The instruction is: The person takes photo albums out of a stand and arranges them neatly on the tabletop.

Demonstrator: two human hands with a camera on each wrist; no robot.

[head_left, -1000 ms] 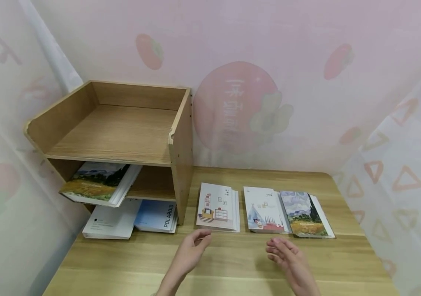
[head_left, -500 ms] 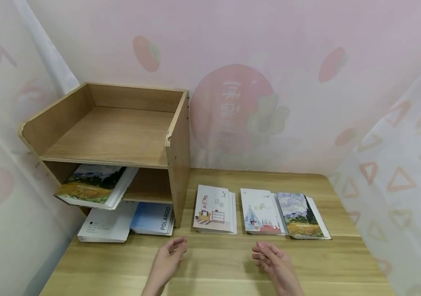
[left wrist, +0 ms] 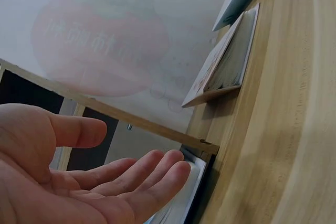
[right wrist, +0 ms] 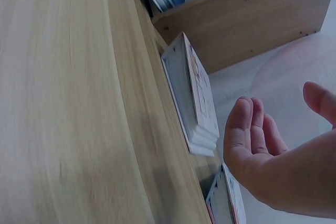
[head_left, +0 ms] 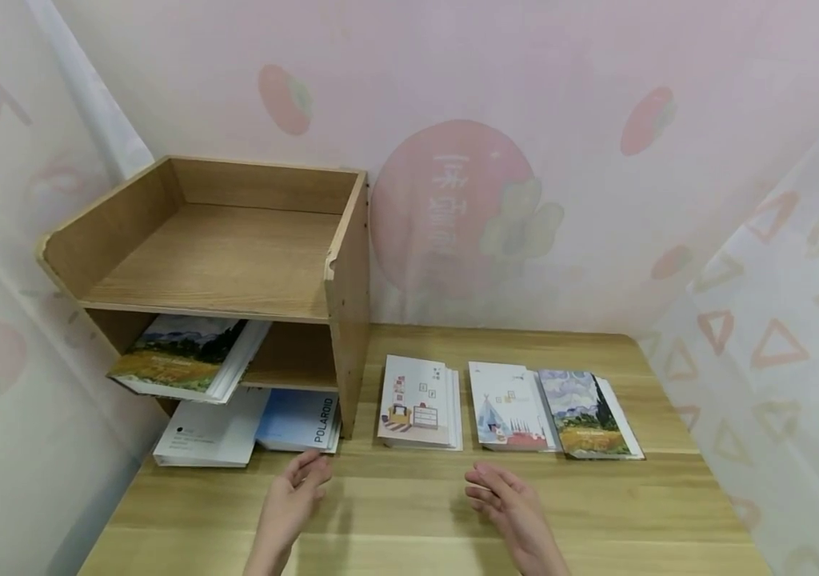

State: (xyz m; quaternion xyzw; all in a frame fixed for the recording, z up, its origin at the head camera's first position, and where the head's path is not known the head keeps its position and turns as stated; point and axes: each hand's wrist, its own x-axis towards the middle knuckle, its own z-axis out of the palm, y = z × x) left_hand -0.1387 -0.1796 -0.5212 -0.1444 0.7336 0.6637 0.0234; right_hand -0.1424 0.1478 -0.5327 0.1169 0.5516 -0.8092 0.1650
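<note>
My left hand (head_left: 290, 500) hovers over the table just in front of the blue POLAROID album (head_left: 299, 418), its fingers relaxed and holding nothing. My right hand (head_left: 510, 508) is above the table in front of the album with a tent picture (head_left: 510, 408), fingers loosely bent with the thumb apart in the right wrist view. Between the two hands, farther back, lies an album with a yellow armchair picture (head_left: 417, 404). A landscape-painting album (head_left: 585, 416) lies at the right, against the tent one.
A wooden shelf unit (head_left: 348, 320) stands at the left on the wooden table (head_left: 395, 512). Another landscape-painting album (head_left: 179, 356) sticks out of its middle level. Below it, a white album (head_left: 211, 428) lies beside the POLAROID one. A printed curtain (head_left: 582, 200) hangs behind.
Both hands have moved left, the left one from before the armchair album to before the POLAROID album. The view has shifted slightly. The albums stay where they were.
</note>
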